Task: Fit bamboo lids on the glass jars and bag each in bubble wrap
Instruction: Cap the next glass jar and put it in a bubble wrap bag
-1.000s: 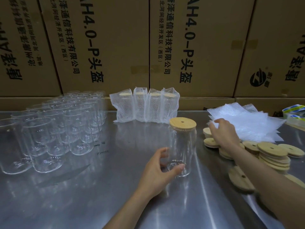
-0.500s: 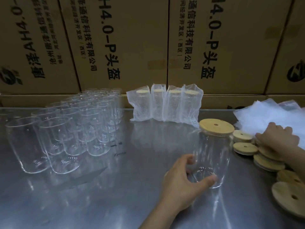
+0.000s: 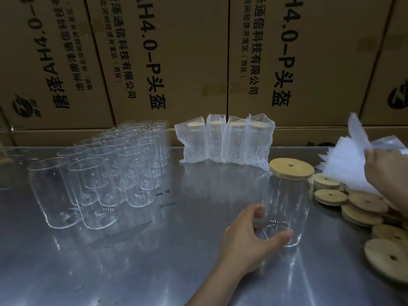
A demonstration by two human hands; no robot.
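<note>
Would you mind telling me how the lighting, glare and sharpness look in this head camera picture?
Head view: dim overall; the steel table shows streaky glare and soft reflections of the empty glasses. Wide-angle distortion tilts the cardboard boxes. The right hand lifting a bubble wrap bag is motion-blurred; the left hand on the lidded jar is sharper.

A metal table (image 3: 110,272) fills the lower part of the view, its brushed surface scuffed and streaked with pale reflections from light overhead. Behind its far edge a wall of large brown cardboard cartons (image 3: 181,62) stands side by side, resting on a lower row of cartons (image 3: 55,138) level with the tabletop, each printed in dark blue with Chinese characters and "AH4.0-P", some with a round logo (image 3: 24,108). Lighting is dim and uneven, and no floor, window or bare wall is in view.
</note>
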